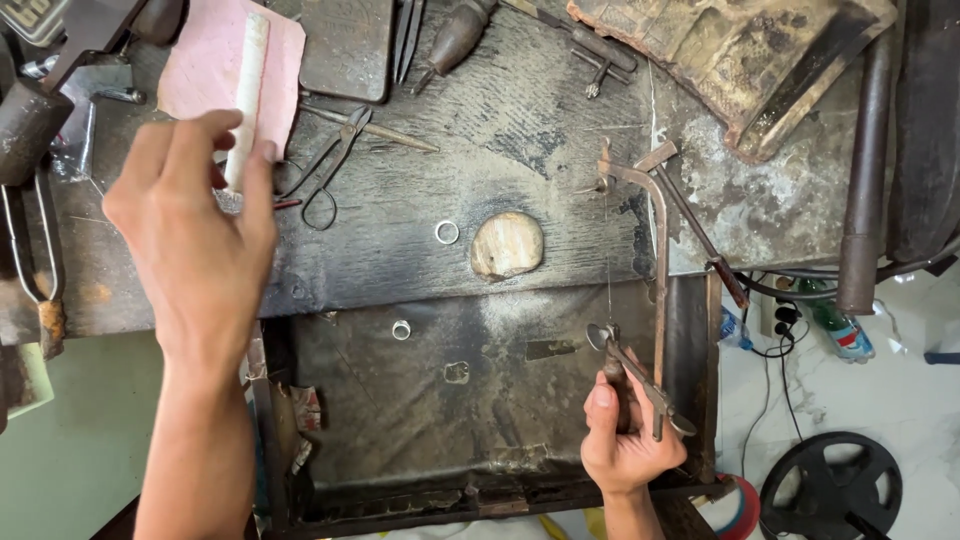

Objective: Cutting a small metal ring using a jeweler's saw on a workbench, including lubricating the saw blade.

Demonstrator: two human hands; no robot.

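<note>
Right hand point(630, 435) low at the near right corner of the drawer tray point(430, 400), fingers clenched round the dark handle of a jeweller's saw point(655, 290). The saw rises straight away from that hand: handle in the fist, frame running up and away over the tray's right wall and onto the workbench point(540, 160), where its far end bends leftward near the right edge of the dark top. Its long axis runs near-to-far, only slightly tilted, and the thin blade stretches parallel just left of the frame's back.

Left hand point(195, 230) is up over the left part of the workbench, fingers spread and loose, gripping nothing. Its fingertips hover at a white ridged stick point(246, 95) lying on a pink cloth point(200, 70); whether they touch it I cannot tell. Just right of that hand lie small shears point(330, 170), tips pointing to the far right.

Middle of the bench: a small silver ring point(447, 232), and just beside it a pale rounded stone point(508, 244). A second ring point(401, 329) sits on the tray's floor near its far edge, well apart from both hands.
</note>
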